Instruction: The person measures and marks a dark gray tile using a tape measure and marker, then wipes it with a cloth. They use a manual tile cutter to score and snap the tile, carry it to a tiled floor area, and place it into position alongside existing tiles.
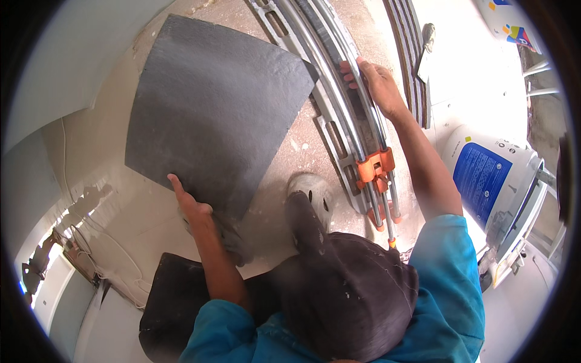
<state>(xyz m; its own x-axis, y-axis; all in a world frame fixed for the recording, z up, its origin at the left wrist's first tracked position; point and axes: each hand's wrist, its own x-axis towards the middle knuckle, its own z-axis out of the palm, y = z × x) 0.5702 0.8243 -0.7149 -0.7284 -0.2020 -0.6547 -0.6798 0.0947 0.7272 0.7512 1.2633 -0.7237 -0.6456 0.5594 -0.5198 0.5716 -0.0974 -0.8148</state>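
With the right hand (pixel 381 88), gripping the right-hand chrome rail (pixel 377 127) of a tile cutter (pixel 353 115), nearly closed around it, with fingertips showing past the rail on its left side. With the left hand (pixel 192 206), reaching up to the near edge of a dark grey tile (pixel 215 109), mostly open, with straight fingers and a thumb set apart; cannot tell whether any of the edge is pinched. Ahead of the left hand and left of the right hand, a broad tile surface, with its right corner meeting the slotted side of the cutter. Below the right hand, an orange carriage (pixel 375 166) across the rails. Between the two hands and nearer the body, a pale, holed shoe (pixel 311 190) on the floor. Just right of the right hand, a stack of dark strips (pixel 413 66); farther right and lower, a tilted white bucket (pixel 484 172) with a blue label. Well left of the left hand, loose pale cables (pixel 112 242)
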